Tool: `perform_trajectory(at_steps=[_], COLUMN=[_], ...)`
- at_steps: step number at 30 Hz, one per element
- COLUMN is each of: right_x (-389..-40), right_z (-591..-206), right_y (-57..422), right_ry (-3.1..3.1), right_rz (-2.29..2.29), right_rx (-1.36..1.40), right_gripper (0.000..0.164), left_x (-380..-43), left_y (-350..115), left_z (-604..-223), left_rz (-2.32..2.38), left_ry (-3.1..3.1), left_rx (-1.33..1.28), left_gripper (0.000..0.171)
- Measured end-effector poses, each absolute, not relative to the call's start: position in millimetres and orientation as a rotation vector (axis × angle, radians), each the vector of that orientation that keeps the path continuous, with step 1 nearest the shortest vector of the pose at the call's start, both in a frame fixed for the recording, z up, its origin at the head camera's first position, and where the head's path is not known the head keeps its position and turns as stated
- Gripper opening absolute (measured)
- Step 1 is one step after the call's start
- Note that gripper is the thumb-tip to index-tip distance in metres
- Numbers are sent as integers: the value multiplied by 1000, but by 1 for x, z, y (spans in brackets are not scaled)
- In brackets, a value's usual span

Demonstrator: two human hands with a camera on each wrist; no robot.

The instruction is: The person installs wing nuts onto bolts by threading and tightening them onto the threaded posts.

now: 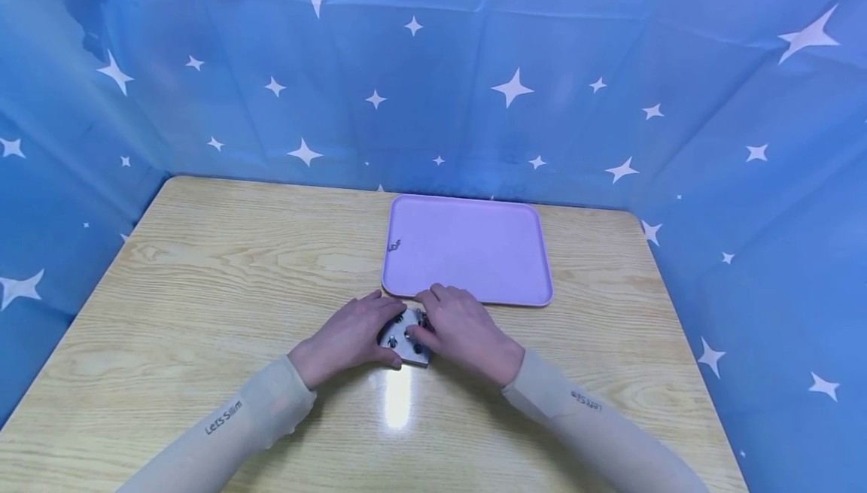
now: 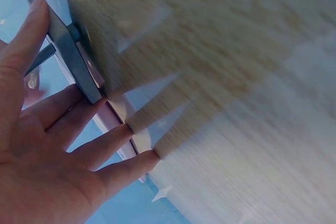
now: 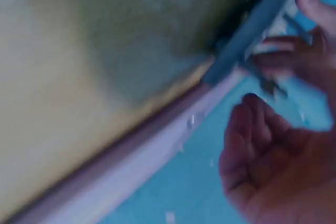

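Note:
A small grey metal plate (image 1: 412, 355) with several bolts standing up from it is at the middle of the table. My left hand (image 1: 352, 331) holds it from the left, thumb on the near edge and fingers toward the far edge. The left wrist view shows the plate (image 2: 65, 48) edge-on between thumb and fingertips, a threaded bolt (image 2: 41, 59) sticking out. My right hand (image 1: 463, 331) is over the plate's right side, its thumb and forefinger on either side of a bolt. In the blurred right wrist view a small nut-like piece (image 3: 273, 87) sits on that bolt, and contact is unclear.
Just beyond the hands a purple tray (image 1: 474, 248) lies at the table's far edge, with a small dark mark near its left rim. A blue star-patterned curtain (image 1: 433, 124) surrounds the wooden table (image 1: 271, 252) at the back and sides.

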State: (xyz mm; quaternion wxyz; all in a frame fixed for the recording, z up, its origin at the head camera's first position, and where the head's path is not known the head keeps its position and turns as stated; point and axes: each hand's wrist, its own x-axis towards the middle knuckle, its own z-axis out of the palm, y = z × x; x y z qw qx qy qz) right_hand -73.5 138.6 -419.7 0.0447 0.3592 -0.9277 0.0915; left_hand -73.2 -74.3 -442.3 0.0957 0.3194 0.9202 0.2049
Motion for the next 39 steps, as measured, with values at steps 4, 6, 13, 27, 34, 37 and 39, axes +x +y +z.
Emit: perform_trajectory(at_steps=[4,6,13,27,34,37,39], right_x=[-78,-81,-85,-74,-81,-83,-83], right_z=[-405,-403,-412,-420,-402,-401,-404], right_y=[152,157,157,139,158,160,159], right_ry=[-2737,-2636,-2577,-2872,-2583,-2506,-2496], right_rz=[90,-34,-94,335,-75,-205,-239], right_rx=[1457,1582,1528,1040,1567,1637,1631], right_gripper=[41,41,13,27,43,38,30], left_x=[-73,-73,-74,-72,-72,-72,-72], left_y=[-74,-74,-73,-74,-76,-76,-74], left_z=[-442,-443,-443,-442,-443,-442,-442], left_rz=[616,616,612,593,617,622,616], left_ry=[2730,2733,2713,2726,2734,2725,2719], left_rx=[954,950,940,913,933,925,920], left_gripper=[89,89,83,86,89,87,86])
